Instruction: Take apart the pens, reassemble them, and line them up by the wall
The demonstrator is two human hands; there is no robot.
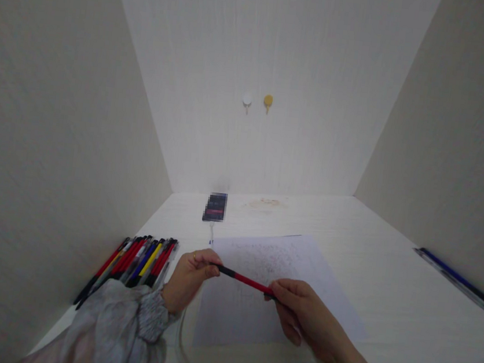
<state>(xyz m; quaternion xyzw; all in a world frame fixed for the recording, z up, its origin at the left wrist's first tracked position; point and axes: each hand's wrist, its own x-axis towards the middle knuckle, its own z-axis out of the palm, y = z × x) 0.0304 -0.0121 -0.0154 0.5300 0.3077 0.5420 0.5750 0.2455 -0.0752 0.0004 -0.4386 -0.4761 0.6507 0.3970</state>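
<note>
A red pen (252, 283) with black ends is stretched between my two hands, above a sheet of paper (225, 325). My left hand (191, 277) pinches its black left end between thumb and fingers. At the other end, my right hand (298, 304) grips the pen, and its fingers hide part of that tip. Faint scribbled marks cover the upper part of the sheet.
Several pens (137, 260) in red, blue, yellow and black lie side by side at the left wall. A phone (215, 207) with a white cable rests further back. By the right wall lies a blue-and-black pen (460, 279). Two small hooks (268, 100) are on the back wall.
</note>
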